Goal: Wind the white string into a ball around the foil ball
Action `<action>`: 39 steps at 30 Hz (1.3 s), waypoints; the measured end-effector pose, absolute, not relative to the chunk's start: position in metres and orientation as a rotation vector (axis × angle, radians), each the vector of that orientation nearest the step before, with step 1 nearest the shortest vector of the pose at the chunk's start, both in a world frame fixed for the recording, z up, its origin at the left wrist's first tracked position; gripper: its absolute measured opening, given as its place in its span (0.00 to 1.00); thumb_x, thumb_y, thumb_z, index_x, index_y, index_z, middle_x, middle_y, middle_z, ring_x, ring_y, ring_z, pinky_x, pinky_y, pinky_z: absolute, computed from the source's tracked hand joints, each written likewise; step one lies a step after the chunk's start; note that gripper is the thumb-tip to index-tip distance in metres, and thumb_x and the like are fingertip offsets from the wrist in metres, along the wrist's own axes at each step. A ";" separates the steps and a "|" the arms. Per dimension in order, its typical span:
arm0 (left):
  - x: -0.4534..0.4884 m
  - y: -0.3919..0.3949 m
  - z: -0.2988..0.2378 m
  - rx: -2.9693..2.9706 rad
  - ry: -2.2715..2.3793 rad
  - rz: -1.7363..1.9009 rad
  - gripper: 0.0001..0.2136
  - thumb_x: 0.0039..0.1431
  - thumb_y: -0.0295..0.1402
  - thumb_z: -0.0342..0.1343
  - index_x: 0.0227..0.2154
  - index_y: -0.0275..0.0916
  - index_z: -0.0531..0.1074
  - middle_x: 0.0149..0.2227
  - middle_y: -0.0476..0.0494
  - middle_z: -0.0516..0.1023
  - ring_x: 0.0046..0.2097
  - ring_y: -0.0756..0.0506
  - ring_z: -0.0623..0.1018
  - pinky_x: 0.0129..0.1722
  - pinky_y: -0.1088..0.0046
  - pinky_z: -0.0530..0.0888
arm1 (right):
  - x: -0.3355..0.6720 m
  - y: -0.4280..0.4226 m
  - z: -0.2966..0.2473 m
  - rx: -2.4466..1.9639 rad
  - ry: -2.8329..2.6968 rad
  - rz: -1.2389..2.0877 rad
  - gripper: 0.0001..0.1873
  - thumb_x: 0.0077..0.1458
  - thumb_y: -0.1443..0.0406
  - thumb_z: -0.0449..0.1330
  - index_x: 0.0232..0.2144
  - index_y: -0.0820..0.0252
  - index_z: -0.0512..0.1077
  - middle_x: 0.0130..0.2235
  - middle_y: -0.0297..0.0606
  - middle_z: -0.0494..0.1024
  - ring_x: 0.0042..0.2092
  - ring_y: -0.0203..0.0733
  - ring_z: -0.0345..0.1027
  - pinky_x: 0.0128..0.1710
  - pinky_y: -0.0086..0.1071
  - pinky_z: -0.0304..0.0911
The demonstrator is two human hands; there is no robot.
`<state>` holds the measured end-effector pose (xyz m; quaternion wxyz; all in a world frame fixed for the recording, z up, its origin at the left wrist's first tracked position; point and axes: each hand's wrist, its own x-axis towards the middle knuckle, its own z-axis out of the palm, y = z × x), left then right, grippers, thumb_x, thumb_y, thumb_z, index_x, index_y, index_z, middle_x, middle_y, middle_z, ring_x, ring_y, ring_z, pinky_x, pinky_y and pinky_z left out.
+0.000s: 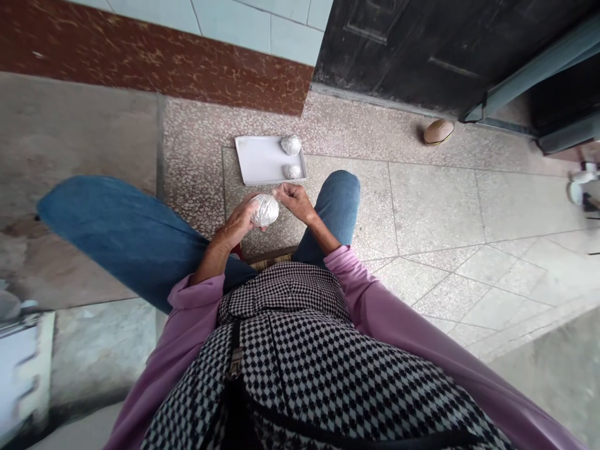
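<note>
My left hand [239, 222] cups a foil-wrapped ball [265, 209] from the left, fingers curled round it. My right hand [295, 200] pinches the ball's right side with its fingertips. Both hands hover between my knees, just in front of a white tray [257, 164] on the floor. Two smaller foil-wrapped balls lie on the tray, one at its far right corner [291, 145] and one at its near right corner [293, 171].
I sit low on a speckled terrazzo floor, legs in blue jeans spread to either side. A dark door [422, 44] stands ahead on the right with a tan oval object [439, 131] at its foot. A red-brown skirting runs along the tiled wall.
</note>
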<state>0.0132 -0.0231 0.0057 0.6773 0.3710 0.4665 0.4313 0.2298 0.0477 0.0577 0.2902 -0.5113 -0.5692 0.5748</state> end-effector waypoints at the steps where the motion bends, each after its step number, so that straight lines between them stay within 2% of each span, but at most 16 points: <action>1: 0.014 -0.023 0.005 0.811 1.016 0.968 0.35 0.64 0.67 0.79 0.59 0.43 0.86 0.50 0.34 0.92 0.43 0.35 0.89 0.35 0.63 0.84 | 0.228 0.044 0.054 -1.378 -1.474 1.547 0.46 0.80 0.34 0.78 0.26 0.50 0.60 0.26 0.24 0.57 0.33 0.37 0.49 0.35 0.35 0.49; 4: 0.018 -0.023 0.007 0.766 0.939 0.954 0.34 0.62 0.61 0.80 0.60 0.41 0.86 0.52 0.32 0.92 0.47 0.32 0.91 0.38 0.61 0.88 | 0.222 0.035 0.046 -1.399 -1.333 1.607 0.48 0.75 0.28 0.77 0.27 0.48 0.58 0.24 0.24 0.58 0.30 0.37 0.48 0.31 0.34 0.45; 7: 0.019 -0.024 0.012 0.736 0.905 0.966 0.33 0.58 0.57 0.82 0.58 0.39 0.87 0.51 0.30 0.93 0.50 0.30 0.92 0.40 0.60 0.90 | 0.216 0.028 0.041 -1.414 -1.236 1.646 0.48 0.73 0.26 0.78 0.27 0.48 0.58 0.22 0.24 0.58 0.29 0.37 0.48 0.30 0.33 0.45; 10: 0.019 -0.025 0.015 0.703 0.898 0.971 0.33 0.55 0.56 0.82 0.55 0.38 0.88 0.48 0.30 0.93 0.48 0.29 0.92 0.38 0.61 0.90 | 0.213 0.026 0.039 -1.436 -1.206 1.609 0.47 0.75 0.30 0.78 0.26 0.48 0.59 0.24 0.25 0.59 0.31 0.37 0.49 0.31 0.34 0.47; 16: 0.019 -0.027 0.013 0.728 0.892 0.902 0.32 0.55 0.60 0.83 0.50 0.39 0.90 0.45 0.30 0.94 0.45 0.28 0.93 0.28 0.65 0.83 | 0.221 0.037 0.039 -1.424 -1.270 1.450 0.42 0.80 0.39 0.79 0.26 0.50 0.61 0.28 0.26 0.59 0.35 0.40 0.52 0.38 0.35 0.55; 22: 0.015 -0.025 0.010 0.689 1.005 0.990 0.33 0.52 0.66 0.83 0.44 0.40 0.88 0.40 0.32 0.92 0.41 0.31 0.92 0.25 0.68 0.78 | 0.208 0.023 0.030 -1.467 -1.305 1.514 0.42 0.84 0.44 0.75 0.25 0.49 0.58 0.27 0.27 0.59 0.36 0.41 0.52 0.40 0.35 0.57; 24: 0.014 -0.022 0.012 0.670 1.035 1.066 0.35 0.51 0.67 0.82 0.45 0.41 0.87 0.42 0.32 0.92 0.45 0.30 0.92 0.28 0.67 0.79 | 0.207 0.013 0.029 -1.482 -1.341 1.527 0.40 0.86 0.48 0.73 0.25 0.49 0.58 0.27 0.27 0.59 0.36 0.42 0.54 0.40 0.35 0.57; 27: 0.013 -0.017 0.013 0.676 1.045 1.197 0.35 0.53 0.66 0.82 0.50 0.43 0.85 0.47 0.31 0.93 0.54 0.27 0.92 0.39 0.61 0.87 | 0.208 -0.003 0.036 -1.453 -1.482 1.553 0.32 0.87 0.56 0.71 0.27 0.50 0.65 0.29 0.28 0.66 0.37 0.44 0.62 0.44 0.35 0.61; 29: 0.011 -0.013 0.012 0.688 1.097 1.249 0.34 0.51 0.63 0.84 0.50 0.45 0.83 0.46 0.35 0.91 0.53 0.29 0.92 0.44 0.59 0.88 | 0.210 -0.013 0.045 -1.404 -1.604 1.602 0.27 0.86 0.58 0.72 0.30 0.52 0.71 0.31 0.30 0.71 0.39 0.45 0.67 0.48 0.36 0.65; 33: 0.007 -0.009 0.006 0.775 1.283 1.270 0.33 0.45 0.55 0.86 0.49 0.45 0.81 0.43 0.44 0.87 0.49 0.35 0.88 0.44 0.65 0.84 | 0.213 -0.026 0.072 -1.304 -1.767 1.696 0.29 0.83 0.53 0.77 0.29 0.52 0.73 0.32 0.34 0.76 0.40 0.48 0.70 0.47 0.38 0.68; 36: 0.005 -0.009 0.008 0.907 1.376 1.178 0.33 0.45 0.52 0.86 0.50 0.44 0.83 0.44 0.44 0.86 0.52 0.33 0.87 0.48 0.64 0.82 | 0.219 -0.015 0.092 -1.254 -1.765 1.664 0.30 0.83 0.49 0.77 0.30 0.53 0.75 0.33 0.36 0.78 0.41 0.48 0.70 0.47 0.39 0.68; 39: 0.007 -0.013 0.017 0.954 1.338 1.077 0.34 0.44 0.53 0.87 0.52 0.43 0.86 0.45 0.42 0.88 0.53 0.32 0.86 0.51 0.61 0.83 | 0.228 0.015 0.104 -1.243 -1.720 1.568 0.32 0.85 0.47 0.77 0.30 0.53 0.75 0.32 0.34 0.75 0.41 0.45 0.66 0.47 0.39 0.65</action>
